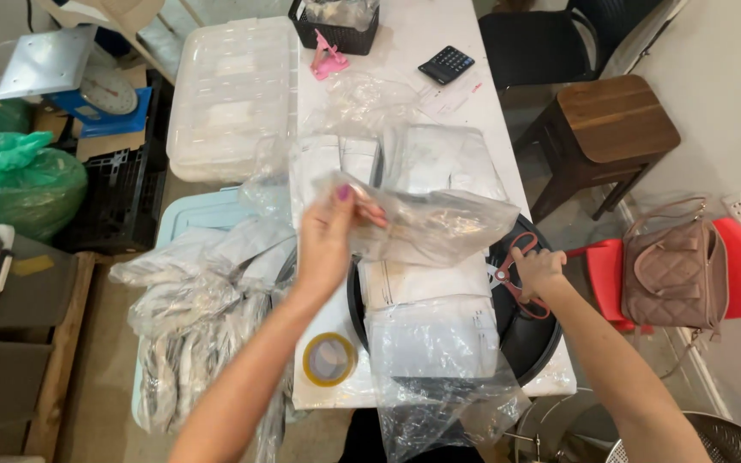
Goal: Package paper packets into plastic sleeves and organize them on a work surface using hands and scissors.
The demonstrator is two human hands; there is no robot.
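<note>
Left hand (326,240) is pinching a clear bag (426,225) by its edge, lifting it above the white table (439,34). The bag's contents are too blurred to make out. Right hand (539,273) is closing around red scissors (512,273) lying on a black tray (532,339); its fingers are covering the handles. White packets (426,330) are hiding most of the tray. A tape roll (329,358) is lying near the left forearm.
</note>
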